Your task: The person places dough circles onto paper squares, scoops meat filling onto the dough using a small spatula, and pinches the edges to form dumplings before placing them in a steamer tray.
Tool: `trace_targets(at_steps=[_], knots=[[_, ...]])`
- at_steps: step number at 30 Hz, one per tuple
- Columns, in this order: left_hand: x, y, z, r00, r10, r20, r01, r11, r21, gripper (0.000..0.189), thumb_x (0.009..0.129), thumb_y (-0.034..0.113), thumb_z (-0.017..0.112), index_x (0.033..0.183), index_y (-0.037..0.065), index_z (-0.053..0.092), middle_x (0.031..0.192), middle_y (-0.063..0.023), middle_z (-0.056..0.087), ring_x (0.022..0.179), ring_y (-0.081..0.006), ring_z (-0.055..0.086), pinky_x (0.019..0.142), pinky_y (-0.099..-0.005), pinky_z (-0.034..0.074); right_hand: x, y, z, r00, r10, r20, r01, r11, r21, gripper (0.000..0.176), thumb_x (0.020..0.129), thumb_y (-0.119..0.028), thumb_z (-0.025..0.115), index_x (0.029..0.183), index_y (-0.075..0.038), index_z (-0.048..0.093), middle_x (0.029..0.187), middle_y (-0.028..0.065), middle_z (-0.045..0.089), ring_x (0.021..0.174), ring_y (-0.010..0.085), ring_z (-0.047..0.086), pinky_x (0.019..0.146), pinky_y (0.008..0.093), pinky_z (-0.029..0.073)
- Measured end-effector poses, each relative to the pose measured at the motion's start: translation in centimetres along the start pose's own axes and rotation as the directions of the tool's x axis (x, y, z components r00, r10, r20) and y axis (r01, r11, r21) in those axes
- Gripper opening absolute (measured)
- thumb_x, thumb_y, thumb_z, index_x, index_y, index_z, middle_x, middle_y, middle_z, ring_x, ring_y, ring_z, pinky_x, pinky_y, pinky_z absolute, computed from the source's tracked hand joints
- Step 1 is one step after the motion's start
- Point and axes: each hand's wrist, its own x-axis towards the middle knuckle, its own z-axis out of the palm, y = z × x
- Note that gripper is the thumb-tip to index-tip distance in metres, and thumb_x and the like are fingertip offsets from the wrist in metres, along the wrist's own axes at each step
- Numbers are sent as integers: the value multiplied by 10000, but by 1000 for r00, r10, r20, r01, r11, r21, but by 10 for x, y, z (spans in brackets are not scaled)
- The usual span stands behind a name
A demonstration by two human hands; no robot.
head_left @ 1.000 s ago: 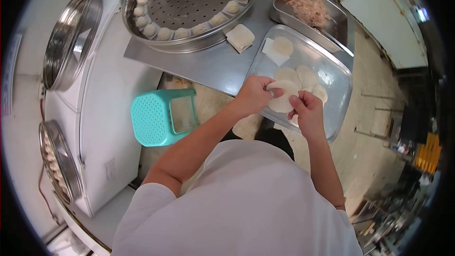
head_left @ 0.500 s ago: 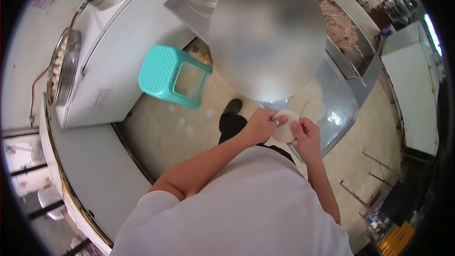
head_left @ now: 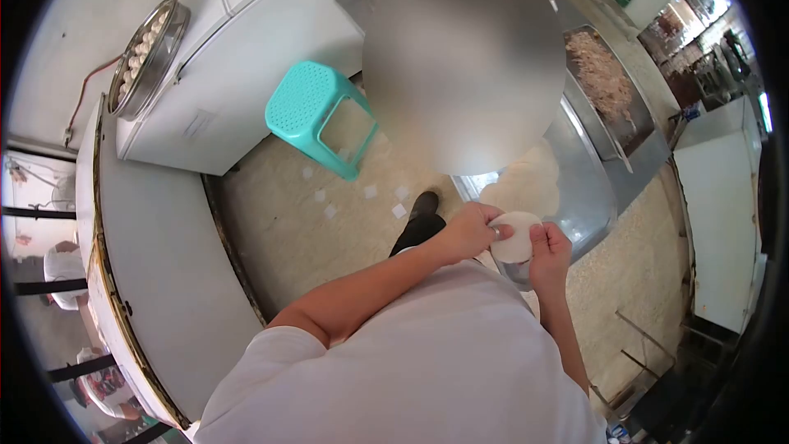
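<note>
Close in front of the person's chest, one round dough wrapper [head_left: 516, 235] is held up between both hands: the left hand [head_left: 467, 233] pinches its left edge with clenched fingers, and the right hand [head_left: 549, 248] grips its right edge, thumb on top. Just beyond lies one steel tray [head_left: 593, 207], its near rim touching the hands in view, with more pale dough [head_left: 526, 182] in it. Farther right is one pan of shredded filling [head_left: 606, 82]. To the left, open floor [head_left: 279, 230] holds one teal stool [head_left: 316, 115], one dark shoe [head_left: 424, 204] and about six white paper squares [head_left: 370, 191]. A white cabinet [head_left: 238, 66] carries a steamer of dumplings [head_left: 148, 51].
</note>
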Motion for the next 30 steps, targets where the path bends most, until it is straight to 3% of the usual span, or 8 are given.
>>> trace_targets(at_steps=[5, 8, 14, 17, 20, 23, 26, 30], knots=[[5, 27, 8, 998, -27, 49, 22, 994, 105, 264, 990, 193, 710, 1115, -38, 728, 886, -60, 717, 749, -123, 641, 678, -283, 537, 1, -29, -13, 966, 250, 59, -256, 921, 292, 282, 1036, -219, 628, 873, 10, 655, 733, 8, 625, 679, 74, 532, 598, 267, 462], [13, 32, 15, 993, -40, 114, 47, 997, -59, 319, 993, 224, 711, 1162, -46, 705, 976, -94, 729, 823, -157, 685, 722, -305, 570, 11, -7, -22, 997, 62, -52, -56, 992, 110, 277, 1043, -214, 617, 893, 13, 668, 751, -3, 621, 709, 72, 529, 641, 264, 463], [42, 47, 11, 972, -104, 212, 110, 994, -17, 428, 1011, 306, 680, 1188, -84, 677, 1069, -135, 726, 907, -218, 720, 801, -370, 613, 22, -28, -25, 992, 76, -100, -34, 928, 371, 288, 1054, -224, 607, 911, 17, 673, 766, -18, 606, 731, 67, 509, 666, 254, 439], [59, 53, 8, 973, -123, 194, 141, 987, -81, 466, 1023, 336, 657, 1192, -98, 666, 1072, -137, 723, 906, -232, 723, 808, -385, 621, 35, -18, -32, 991, 73, -114, -50, 981, 189, 269, 1064, -234, 596, 986, 10, 676, 807, 1, 641, 775, 73, 588, 684, 248, 501], [71, 69, -3, 972, -92, 216, 127, 980, -152, 479, 1039, 354, 628, 1197, -98, 662, 1073, -133, 719, 938, -223, 714, 815, -368, 607, 45, -21, -24, 981, 194, -19, -154, 833, 532, 210, 1050, -214, 619, 1052, -8, 663, 910, 20, 680, 858, 114, 653, 742, 295, 578], [93, 82, -33, 945, -134, 299, 170, 980, -99, 390, 1034, 247, 647, 1258, -71, 650, 1121, -132, 718, 977, -203, 712, 868, -373, 614, 52, -26, -11, 974, 220, 61, -224, 869, 442, 163, 1018, -145, 657, 1067, 10, 645, 978, 63, 693, 880, 145, 681, 712, 332, 615], [100, 108, -61, 912, -100, 398, 48, 989, 137, 325, 986, 167, 714, 1228, -46, 675, 1088, -73, 718, 1016, -149, 663, 843, -309, 549, 69, -32, 17, 977, 203, -61, -128, 793, 595, 160, 992, -52, 660, 1113, 50, 634, 977, 86, 695, 850, 151, 683, 696, 330, 628], [131, 122, -113, 852, -97, 514, 18, 987, 158, 319, 938, 83, 748, 1230, -28, 682, 1105, -56, 722, 995, -130, 661, 860, -297, 540, 91, -59, 49, 970, 217, -108, -97, 755, 649, 206, 988, -54, 666, 1163, 51, 634, 1041, 104, 695, 862, 166, 687, 722, 338, 629]])
